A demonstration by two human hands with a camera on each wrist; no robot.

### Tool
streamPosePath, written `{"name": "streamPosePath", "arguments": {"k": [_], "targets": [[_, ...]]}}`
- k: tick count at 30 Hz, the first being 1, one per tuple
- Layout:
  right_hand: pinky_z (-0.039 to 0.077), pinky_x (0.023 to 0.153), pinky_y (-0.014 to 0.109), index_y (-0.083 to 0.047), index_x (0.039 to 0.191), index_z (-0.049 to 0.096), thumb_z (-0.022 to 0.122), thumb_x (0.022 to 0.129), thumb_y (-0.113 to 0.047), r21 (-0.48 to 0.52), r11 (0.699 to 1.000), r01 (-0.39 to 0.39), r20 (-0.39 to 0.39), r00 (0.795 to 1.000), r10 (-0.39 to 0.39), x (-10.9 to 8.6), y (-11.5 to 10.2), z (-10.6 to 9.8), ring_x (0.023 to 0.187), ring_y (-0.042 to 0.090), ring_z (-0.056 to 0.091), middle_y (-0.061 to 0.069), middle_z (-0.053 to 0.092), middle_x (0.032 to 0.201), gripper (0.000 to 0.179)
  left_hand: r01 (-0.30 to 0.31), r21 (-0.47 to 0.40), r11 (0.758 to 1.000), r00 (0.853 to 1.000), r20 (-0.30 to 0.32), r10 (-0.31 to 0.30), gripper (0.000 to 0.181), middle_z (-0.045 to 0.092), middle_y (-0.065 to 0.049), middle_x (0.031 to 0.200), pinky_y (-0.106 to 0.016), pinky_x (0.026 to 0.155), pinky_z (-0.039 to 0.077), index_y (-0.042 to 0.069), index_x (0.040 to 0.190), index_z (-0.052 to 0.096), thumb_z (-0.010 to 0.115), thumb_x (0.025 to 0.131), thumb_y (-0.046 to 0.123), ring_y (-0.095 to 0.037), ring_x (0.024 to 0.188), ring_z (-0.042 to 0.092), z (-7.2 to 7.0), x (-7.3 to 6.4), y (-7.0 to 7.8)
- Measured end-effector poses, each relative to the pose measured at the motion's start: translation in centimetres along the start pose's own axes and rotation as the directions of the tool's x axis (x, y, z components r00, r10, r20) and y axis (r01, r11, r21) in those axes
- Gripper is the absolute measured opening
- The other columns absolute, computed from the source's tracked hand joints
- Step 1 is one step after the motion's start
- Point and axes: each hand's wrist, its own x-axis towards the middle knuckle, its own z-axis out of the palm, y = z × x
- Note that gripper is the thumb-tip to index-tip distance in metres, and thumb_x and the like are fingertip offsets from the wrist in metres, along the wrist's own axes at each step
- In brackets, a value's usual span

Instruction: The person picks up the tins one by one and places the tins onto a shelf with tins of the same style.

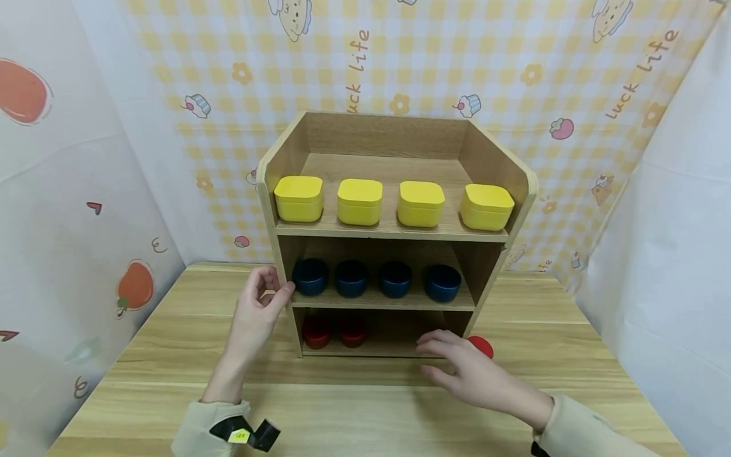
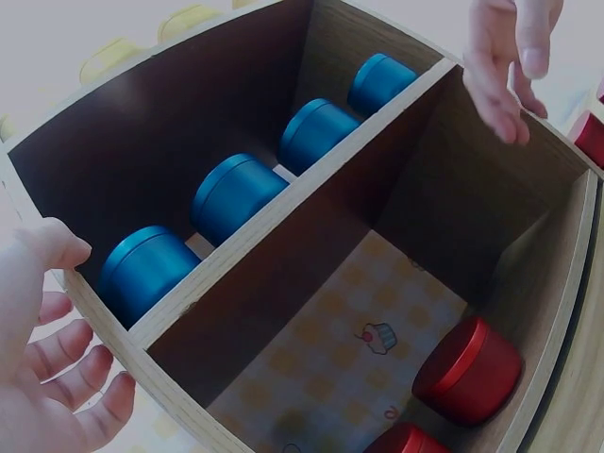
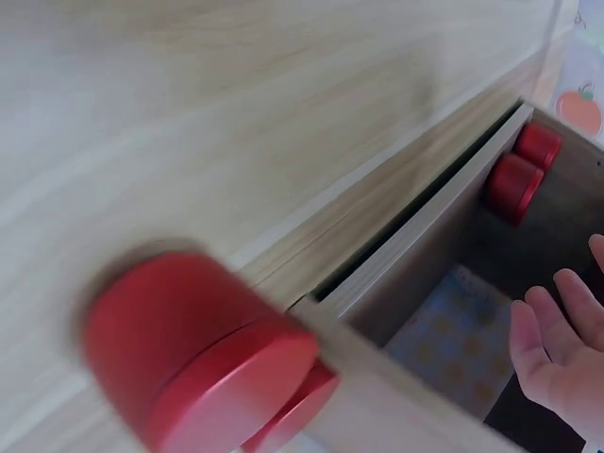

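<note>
A wooden three-tier shelf (image 1: 371, 233) stands on the table. My left hand (image 1: 264, 304) holds its left side panel, thumb over the front edge and fingers along the outside. My right hand (image 1: 465, 371) hovers in front of the bottom tier's right part, fingers loosely spread with nothing in them. Two lidded red round tins (image 1: 316, 332) sit at the left of that tier. Just outside the shelf, to the right, red tins (image 3: 189, 340) stand on the table; the right hand partly hides them in the head view.
Several yellow rounded-square boxes (image 1: 360, 202) line the top tier's front. Several blue round tins (image 1: 351, 279) stand in a row on the middle tier. A checked cloth (image 1: 217, 127) hangs behind the shelf, and white cloths (image 1: 657, 254) hang at both sides of the table (image 1: 342, 419).
</note>
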Motion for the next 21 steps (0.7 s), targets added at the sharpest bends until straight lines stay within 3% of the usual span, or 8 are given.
{"name": "streamPosePath", "arguments": {"k": [7,11,16,21], "targets": [[0.052,0.079,0.030,-0.021,0.112,0.066,0.074,0.087,-0.011,-0.060,0.997,0.052,-0.069,0.996,-0.056,-2.3,1.8,-1.1,0.102,0.011,0.059,-0.007,0.061,0.115,0.028,0.005,0.008,1.000,1.000,0.012,-0.005,0.026,0.044,-0.008,0.102,-0.019,0.074,0.047,0.002,0.112,0.046,0.063,0.097,0.012,-0.017,0.093,0.048,-0.1,0.0,-0.2],[0.054,0.067,0.026,-0.020,0.113,0.065,0.075,0.086,-0.008,0.022,0.999,0.033,-0.061,0.998,-0.031,-3.6,2.9,-1.8,0.099,0.013,0.060,-0.002,0.063,0.113,0.030,0.010,0.004,1.000,1.000,0.012,-0.010,0.026,0.044,-0.008,0.101,-0.019,0.074,0.047,0.002,0.112,0.046,0.064,0.096,0.012,-0.017,0.093,0.048,0.0,0.0,-0.2],[0.055,0.069,0.032,-0.021,0.111,0.065,0.080,0.082,-0.012,0.013,1.000,-0.008,-0.045,0.999,0.008,-5.3,4.4,-2.6,0.093,0.015,0.062,-0.003,0.065,0.107,0.035,0.013,0.006,1.000,1.000,0.012,-0.013,0.025,0.044,-0.008,0.103,-0.019,0.075,0.047,0.003,0.112,0.046,0.063,0.097,0.012,-0.018,0.095,0.048,0.0,-0.1,-0.2],[0.053,0.067,0.031,-0.019,0.109,0.066,0.082,0.081,-0.018,0.011,0.999,-0.050,-0.048,0.998,0.051,-6.8,5.9,-2.9,0.090,0.016,0.060,-0.005,0.064,0.103,0.033,0.010,0.002,1.000,1.000,0.007,-0.010,0.024,0.045,-0.007,0.102,-0.020,0.075,0.047,0.004,0.111,0.046,0.064,0.096,0.012,-0.018,0.095,0.048,0.0,0.0,-0.1]]}}
